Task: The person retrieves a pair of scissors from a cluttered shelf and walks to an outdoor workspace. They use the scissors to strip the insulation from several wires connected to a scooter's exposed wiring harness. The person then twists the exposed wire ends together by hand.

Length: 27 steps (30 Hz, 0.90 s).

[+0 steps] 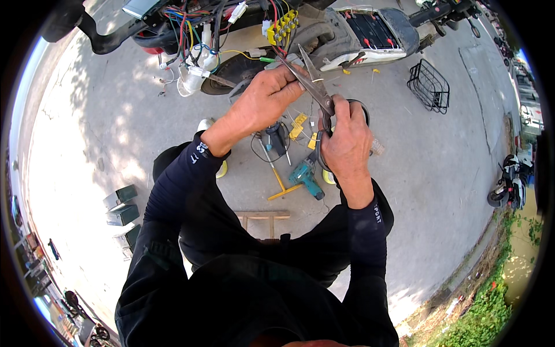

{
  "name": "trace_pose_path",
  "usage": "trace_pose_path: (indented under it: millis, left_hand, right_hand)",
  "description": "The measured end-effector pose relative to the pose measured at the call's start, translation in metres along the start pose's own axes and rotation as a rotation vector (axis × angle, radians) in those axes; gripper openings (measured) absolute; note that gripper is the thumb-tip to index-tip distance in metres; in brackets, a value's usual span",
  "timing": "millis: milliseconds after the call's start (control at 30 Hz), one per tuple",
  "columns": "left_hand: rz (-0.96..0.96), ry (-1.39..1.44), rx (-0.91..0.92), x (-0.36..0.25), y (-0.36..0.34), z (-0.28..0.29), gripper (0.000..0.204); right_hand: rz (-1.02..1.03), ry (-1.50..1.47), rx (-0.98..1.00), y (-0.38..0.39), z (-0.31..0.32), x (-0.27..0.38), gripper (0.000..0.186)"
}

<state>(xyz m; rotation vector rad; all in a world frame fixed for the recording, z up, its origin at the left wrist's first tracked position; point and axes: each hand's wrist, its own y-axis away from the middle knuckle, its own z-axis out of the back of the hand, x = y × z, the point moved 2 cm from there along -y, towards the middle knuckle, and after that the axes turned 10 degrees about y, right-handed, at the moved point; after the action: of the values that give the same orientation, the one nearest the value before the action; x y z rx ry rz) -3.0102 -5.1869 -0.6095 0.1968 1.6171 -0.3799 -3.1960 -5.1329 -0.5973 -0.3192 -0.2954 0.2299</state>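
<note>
My right hand (350, 141) is wrapped around the handles of a pair of scissors (321, 92). The blades are spread and point up and to the left. Against the blades, my left hand (260, 101) is closed in a pinch; what its fingertips hold is too small to make out. Just beyond that hand is a green-tipped wire end (267, 59), beside a yellow wire (234, 52). Above them, a yellow terminal block (282, 27) has red wires running into it. To the left hangs a tangle of coloured wires (188, 26) with white connectors, on an opened electric scooter (329, 40).
On the ground between my feet lie a teal power drill (306, 178), a yellow T-handled tool (283, 189), a dark tool with a cable (278, 139) and yellow scraps (298, 126). A black wire basket (429, 87) sits at right, dark boxes (122, 214) at left, a wooden stool (263, 215) below.
</note>
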Motion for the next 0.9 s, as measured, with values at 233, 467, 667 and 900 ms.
trace_pose_path:
  millis: [233, 467, 667, 900]
  left_hand:
    - [0.211, 0.293, -0.019, 0.003, -0.005, -0.005, 0.022]
    - [0.233, 0.402, -0.022, 0.001, 0.007, 0.002, 0.022]
    - [0.206, 0.378, -0.057, 0.006, -0.002, -0.01, 0.027]
    - [0.184, 0.378, -0.069, 0.002, -0.008, -0.019, 0.022]
  right_hand:
    - [-0.22, -0.687, 0.297, 0.006, -0.009, 0.003, 0.025]
    - [-0.622, -1.267, -0.162, -0.021, 0.029, -0.085, 0.034]
    - [-0.588, -1.209, 0.139, -0.001, 0.008, -0.041, 0.047]
    - [-0.591, -1.304, 0.265, -0.002, -0.01, -0.02, 0.038]
